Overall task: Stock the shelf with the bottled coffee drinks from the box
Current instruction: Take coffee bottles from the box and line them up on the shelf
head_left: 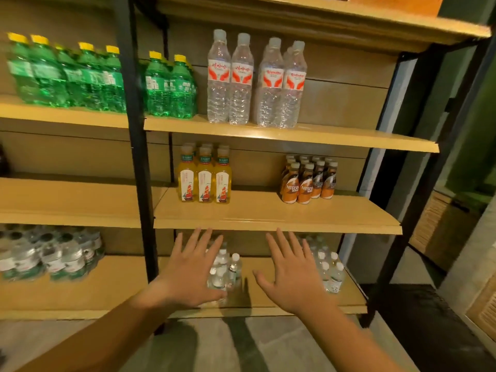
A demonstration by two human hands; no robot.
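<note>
Head camera shows our two hands first. Our left hand (192,267) and our right hand (292,272) are both spread flat with straight fingers, and they hold nothing. They hang in front of the shelf (138,146), just under the front edge of the middle board (257,210). Behind them, on the low board (245,298), stand small water bottles (228,267). We cannot tell if our hands touch them.

Our coffee bottles (308,181) are up on the middle board, at its right side. They are packed close in rows, back from the front edge. We cannot see the box. We think some stocking is done, and more bottles may wait in the box.

To the left on the same board stand yellow tea bottles (205,178), well apart from the coffee. Higher up are tall water bottles (255,81) and green bottles (80,73).

What could go wrong? The coffee bottles are thin and stand tight together. If we push a new one in too hard, it may knock one over, and others may tip too. Our hands could also bump the small water bottles if we swing them without looking.
</note>
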